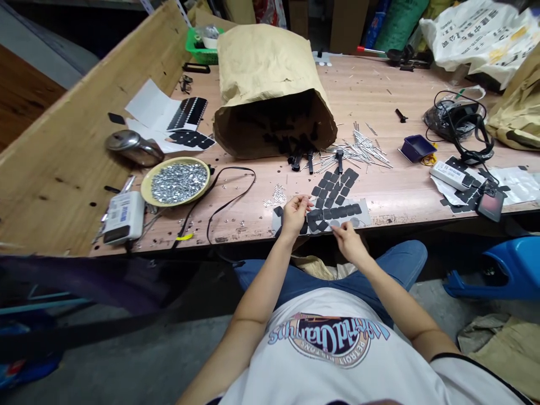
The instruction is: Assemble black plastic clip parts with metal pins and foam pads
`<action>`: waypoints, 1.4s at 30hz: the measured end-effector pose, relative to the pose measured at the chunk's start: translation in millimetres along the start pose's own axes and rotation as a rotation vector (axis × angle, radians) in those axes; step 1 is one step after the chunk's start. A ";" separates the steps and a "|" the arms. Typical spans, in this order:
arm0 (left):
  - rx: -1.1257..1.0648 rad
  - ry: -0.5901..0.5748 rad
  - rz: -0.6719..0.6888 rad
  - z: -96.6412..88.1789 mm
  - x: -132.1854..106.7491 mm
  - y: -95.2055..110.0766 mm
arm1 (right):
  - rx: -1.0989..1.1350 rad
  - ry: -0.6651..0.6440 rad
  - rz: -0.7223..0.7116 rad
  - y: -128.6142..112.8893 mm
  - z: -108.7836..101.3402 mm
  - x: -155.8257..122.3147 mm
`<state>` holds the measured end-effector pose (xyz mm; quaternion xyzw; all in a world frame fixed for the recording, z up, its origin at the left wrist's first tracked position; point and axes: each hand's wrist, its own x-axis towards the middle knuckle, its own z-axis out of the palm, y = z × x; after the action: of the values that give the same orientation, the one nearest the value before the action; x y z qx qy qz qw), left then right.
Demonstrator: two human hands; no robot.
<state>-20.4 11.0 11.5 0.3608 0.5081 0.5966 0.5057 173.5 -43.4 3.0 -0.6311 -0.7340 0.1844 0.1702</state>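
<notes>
My left hand [295, 215] sits over the left part of a white backing sheet [363, 220] that carries rows of black rounded pads. Its fingers are curled together, and whatever they hold is hidden. My right hand [348, 241] pinches at the sheet's lower edge. Loose black pads [335, 188] lie in a heap just beyond the sheet. Behind them, a spill of thin metal pins [363, 152] spreads from the mouth of a tipped brown paper sack [264, 67], with black parts inside it.
A yellow plate [145, 191] of small silver pieces sits left of my hands, beside a black cable [236, 194] and a white boxy device [124, 216]. To the right are a purple tray [417, 147] and more pad sheets [504, 185]. A blue stool [502, 270] stands below the table edge.
</notes>
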 end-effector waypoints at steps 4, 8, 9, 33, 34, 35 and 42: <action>0.004 0.003 0.021 -1.5 -1.1 -0.4 | -0.032 0.096 0.145 0.9 -2.3 1.7; 0.028 0.014 0.023 -2.4 -2.6 -1.1 | 0.065 0.007 0.053 -2.6 -0.9 1.0; 0.033 0.007 0.026 -2.4 -3.2 -1.2 | 0.098 -0.021 0.004 -2.7 -0.3 0.8; 0.000 -0.157 -0.234 19.7 -29.9 -1.9 | 0.498 0.153 -0.204 -21.9 5.3 -10.0; -0.001 -0.155 -0.237 19.1 -31.0 -1.6 | 0.503 0.155 -0.204 -22.4 5.9 -10.3; -0.004 -0.157 -0.234 18.5 -32.3 -1.4 | 0.509 0.158 -0.204 -22.9 6.3 -10.6; -0.023 -0.116 -0.160 18.3 -40.9 -2.0 | 0.572 0.141 -0.217 -27.8 5.0 -14.2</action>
<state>6.7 -24.3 17.0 0.3471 0.4983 0.5380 0.5846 149.2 -61.5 11.9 -0.4869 -0.7017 0.3202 0.4099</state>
